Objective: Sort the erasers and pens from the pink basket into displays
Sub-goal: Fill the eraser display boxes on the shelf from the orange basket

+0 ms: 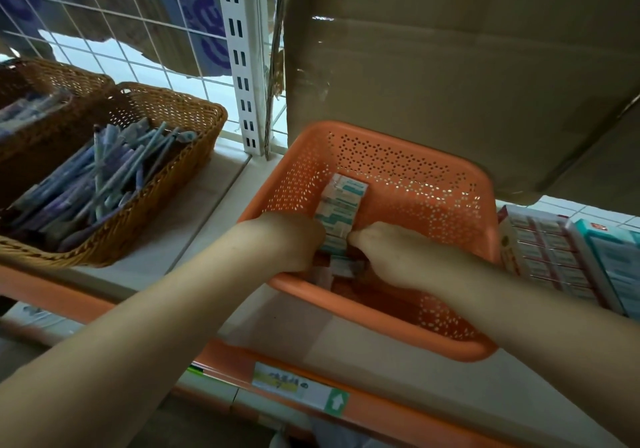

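The pink perforated basket [415, 184] sits on the shelf at centre. Inside it lies a row of white-and-teal boxed erasers [341, 201], with a few more loose ones [343, 267] near the front wall. Both my hands reach down into the basket. My left hand [294, 239] grips the left side of the eraser row, and my right hand [388, 253] grips its right side; the fingertips of both are hidden behind the knuckles. To the left, a wicker basket [194, 156] holds several blue and purple pens [104, 177].
A second wicker basket [52, 80] stands at the far left. A display box of erasers [554, 257] sits right of the pink basket. A large cardboard box [450, 66] leans behind it. A white wire grid with its upright post [242, 59] backs the shelf.
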